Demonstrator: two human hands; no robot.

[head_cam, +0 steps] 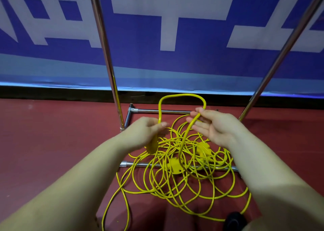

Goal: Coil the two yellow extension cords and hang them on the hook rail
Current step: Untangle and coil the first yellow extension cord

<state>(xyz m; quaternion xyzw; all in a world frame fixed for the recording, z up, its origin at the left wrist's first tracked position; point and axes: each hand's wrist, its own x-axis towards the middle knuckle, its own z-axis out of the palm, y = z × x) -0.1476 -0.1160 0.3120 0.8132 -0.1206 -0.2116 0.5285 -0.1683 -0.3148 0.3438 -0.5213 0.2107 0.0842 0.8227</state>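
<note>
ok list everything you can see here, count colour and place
cords: a tangled pile, count unclear, yellow, on the floor across the rack's base bars
loop: one, yellow, raised between the two hands
sockets: at least two, yellow, lying in the pile, one in the middle, one to the right
end block: one, yellow, hanging under the left hand
rack: one, chrome, two uprights and base bars, standing on the floor before the banner
banner: one, blue with white shapes, behind the rack
floor: dark red, under everything
dark thing: one, black, bottom edge, cannot tell what it is
left hand: grips the cord near the end block
right hand: fingers straight, cord running across them
</note>
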